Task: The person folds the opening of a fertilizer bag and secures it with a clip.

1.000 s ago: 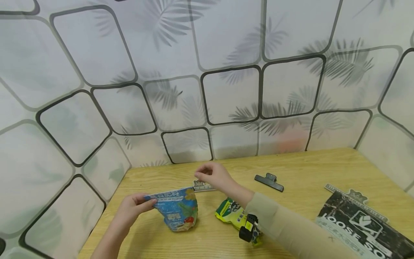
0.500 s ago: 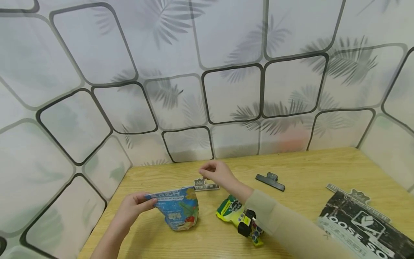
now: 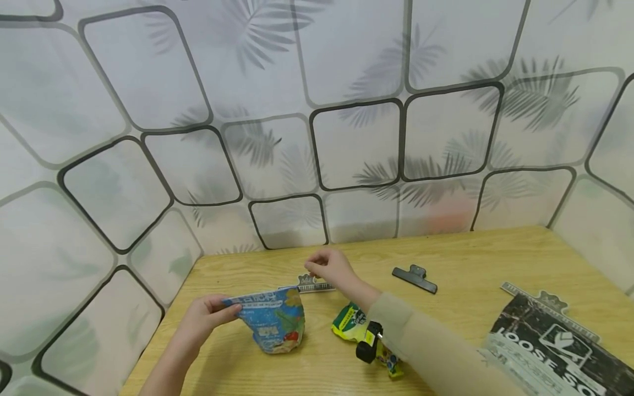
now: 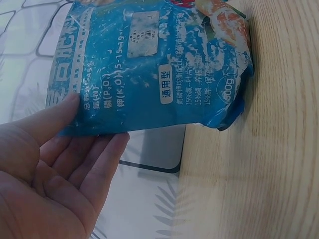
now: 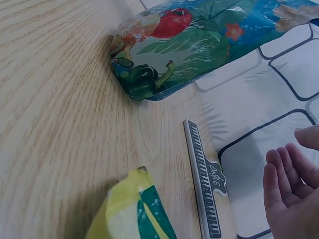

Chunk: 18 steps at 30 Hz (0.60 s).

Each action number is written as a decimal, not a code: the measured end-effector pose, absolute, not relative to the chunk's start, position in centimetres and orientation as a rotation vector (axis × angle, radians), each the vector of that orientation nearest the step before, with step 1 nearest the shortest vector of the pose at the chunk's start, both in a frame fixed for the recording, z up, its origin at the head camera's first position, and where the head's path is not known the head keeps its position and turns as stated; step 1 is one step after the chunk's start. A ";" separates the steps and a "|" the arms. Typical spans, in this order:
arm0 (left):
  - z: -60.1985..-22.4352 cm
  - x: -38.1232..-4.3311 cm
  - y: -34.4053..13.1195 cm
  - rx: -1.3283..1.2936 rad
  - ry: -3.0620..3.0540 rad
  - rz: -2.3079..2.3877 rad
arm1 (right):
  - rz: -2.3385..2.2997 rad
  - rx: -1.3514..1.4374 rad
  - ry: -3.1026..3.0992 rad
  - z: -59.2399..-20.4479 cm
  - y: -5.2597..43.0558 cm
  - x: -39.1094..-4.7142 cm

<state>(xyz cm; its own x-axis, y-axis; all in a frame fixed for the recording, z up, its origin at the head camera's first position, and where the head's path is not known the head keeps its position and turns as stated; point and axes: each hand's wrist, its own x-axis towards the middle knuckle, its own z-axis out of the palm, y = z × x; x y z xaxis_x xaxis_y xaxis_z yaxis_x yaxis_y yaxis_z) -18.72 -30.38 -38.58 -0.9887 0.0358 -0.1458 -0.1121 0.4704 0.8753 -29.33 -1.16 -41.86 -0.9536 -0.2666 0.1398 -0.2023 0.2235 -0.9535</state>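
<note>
My left hand pinches the top left corner of a blue fertilizer bag between thumb and fingers. The bag stands upright on the table, printed with vegetables and a 500g mark. In the left wrist view the thumb lies on the front of the bag and the fingers are behind it. My right hand hovers over a piano-patterned clip lying behind the bag. Nothing is held in the right hand; its fingers are loosely bent, apart from the clip.
A yellow-green packet lies under my right forearm, partly hidden by it and the wrist camera. A black clip lies farther right. At the right, a black LOOSE SOIL-type bag carries another piano-patterned clip. Patterned walls border the wooden table.
My right hand has shifted slightly right, uncovering more of the piano-patterned clip, and its forearm has turned a little. My left hand and the fertilizer bag stay in place.
</note>
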 end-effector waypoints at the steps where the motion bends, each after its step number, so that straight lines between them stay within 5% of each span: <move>1: -38.6 -18.7 -30.4 -0.066 2.567 1.544 | -1.870 -0.452 2.413 -42.0 -1.2 -29.4; 18: -38.6 -18.6 -30.5 -0.029 2.570 1.548 | -1.812 -0.288 2.429 -43.5 -1.4 -30.4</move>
<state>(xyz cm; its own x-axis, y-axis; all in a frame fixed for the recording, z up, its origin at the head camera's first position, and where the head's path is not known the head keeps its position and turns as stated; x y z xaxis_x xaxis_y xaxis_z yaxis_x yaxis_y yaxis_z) -18.64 -30.46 -38.61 -0.9898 0.0561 -0.1306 -0.0893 0.4698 0.8783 -30.37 -1.41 -43.55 -0.9774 -0.2085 0.0345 -0.0924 0.2750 -0.9570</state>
